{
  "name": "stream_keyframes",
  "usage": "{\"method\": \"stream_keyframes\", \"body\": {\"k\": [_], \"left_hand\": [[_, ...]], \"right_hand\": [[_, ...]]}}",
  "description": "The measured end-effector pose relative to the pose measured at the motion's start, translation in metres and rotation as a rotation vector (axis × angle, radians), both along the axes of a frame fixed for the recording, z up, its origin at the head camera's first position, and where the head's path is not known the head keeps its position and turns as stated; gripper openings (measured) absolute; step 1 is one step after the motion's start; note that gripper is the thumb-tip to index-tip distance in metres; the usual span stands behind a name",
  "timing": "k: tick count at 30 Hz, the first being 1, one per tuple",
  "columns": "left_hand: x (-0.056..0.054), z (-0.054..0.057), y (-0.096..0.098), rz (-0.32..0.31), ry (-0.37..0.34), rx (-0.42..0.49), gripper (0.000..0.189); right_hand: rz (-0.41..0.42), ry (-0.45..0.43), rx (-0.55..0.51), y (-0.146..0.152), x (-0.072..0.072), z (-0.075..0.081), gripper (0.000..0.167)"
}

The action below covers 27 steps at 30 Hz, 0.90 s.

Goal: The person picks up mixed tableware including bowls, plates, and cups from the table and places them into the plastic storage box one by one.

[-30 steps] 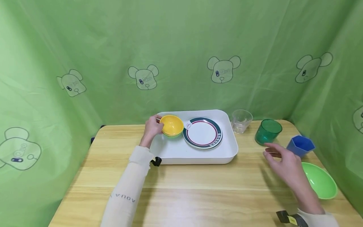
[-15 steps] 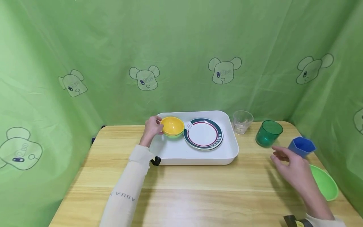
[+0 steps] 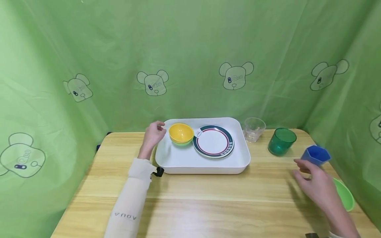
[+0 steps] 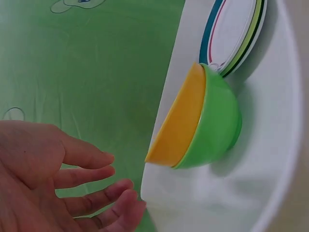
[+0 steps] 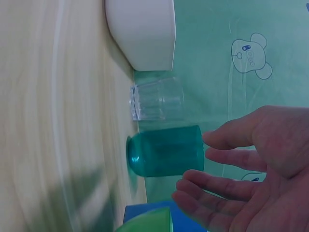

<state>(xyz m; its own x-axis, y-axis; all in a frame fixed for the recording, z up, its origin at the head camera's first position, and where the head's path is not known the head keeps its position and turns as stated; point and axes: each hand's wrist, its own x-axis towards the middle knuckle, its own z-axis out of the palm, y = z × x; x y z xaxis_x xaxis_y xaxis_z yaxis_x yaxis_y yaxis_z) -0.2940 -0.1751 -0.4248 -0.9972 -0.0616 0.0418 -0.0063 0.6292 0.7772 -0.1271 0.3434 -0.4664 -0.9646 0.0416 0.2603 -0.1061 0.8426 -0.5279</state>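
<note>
A yellow bowl (image 3: pixel 181 133) sits nested in a green bowl (image 4: pixel 223 123) at the left end of the white tray (image 3: pixel 190 168). My left hand (image 3: pixel 153 135) is just left of the bowls, at the tray's left rim, holding nothing; its fingers are loosely bent and apart from the bowls in the left wrist view. Over the right side of the table hovers my right hand (image 3: pixel 319 185), also holding nothing. It is nearest to the blue hexagonal cup (image 3: pixel 316 154) and partly covers a light green dish (image 3: pixel 345 195). A green tumbler (image 3: pixel 281 142) stands beyond its fingers.
Plates (image 3: pixel 213 141) are stacked in the tray beside the bowls. A clear glass (image 3: pixel 253 130) stands close to the tray's right end. Green curtain (image 3: pixel 190 59) with mouse-head prints closes off the back and both sides of the wooden table (image 3: pixel 208 201).
My left hand has let go of the yellow bowl and drawn back left, leaving it in the green one. My right hand has shifted right and nearer, covering more of the light green dish.
</note>
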Motion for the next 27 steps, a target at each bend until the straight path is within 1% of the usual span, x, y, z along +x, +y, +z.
{"method": "stream_keyframes", "body": {"k": [3, 6, 9, 11, 14, 16, 19, 21, 27], "left_hand": [[0.007, 0.0, -0.005, -0.006, 0.018, -0.011, 0.042], [0.013, -0.002, -0.009, -0.006, 0.041, -0.025, 0.043], [0.017, -0.006, -0.012, -0.007, 0.066, -0.036, 0.046], [0.021, -0.008, -0.013, -0.008, 0.078, -0.046, 0.048], [0.025, -0.015, -0.015, -0.021, 0.059, -0.041, 0.052], [0.028, -0.018, -0.016, -0.034, 0.028, -0.031, 0.054], [0.032, -0.023, -0.017, -0.053, -0.014, -0.014, 0.057], [0.034, -0.026, -0.018, -0.058, -0.029, -0.004, 0.058], [0.038, -0.032, -0.019, -0.059, -0.051, 0.037, 0.057]], "right_hand": [[0.004, -0.007, -0.007, 0.005, 0.002, -0.002, 0.045], [0.001, 0.019, -0.017, 0.01, 0.005, -0.004, 0.043], [-0.024, 0.063, -0.012, 0.014, 0.008, -0.004, 0.04], [-0.041, 0.075, 0.0, 0.017, 0.009, -0.004, 0.04], [-0.06, 0.083, 0.037, 0.021, 0.01, -0.004, 0.041], [-0.074, 0.071, 0.067, 0.023, 0.011, -0.004, 0.043], [-0.094, 0.076, 0.096, 0.027, 0.014, -0.005, 0.043], [-0.113, 0.062, 0.105, 0.03, 0.015, -0.006, 0.044], [-0.132, 0.035, 0.105, 0.041, 0.02, -0.008, 0.045]]}}
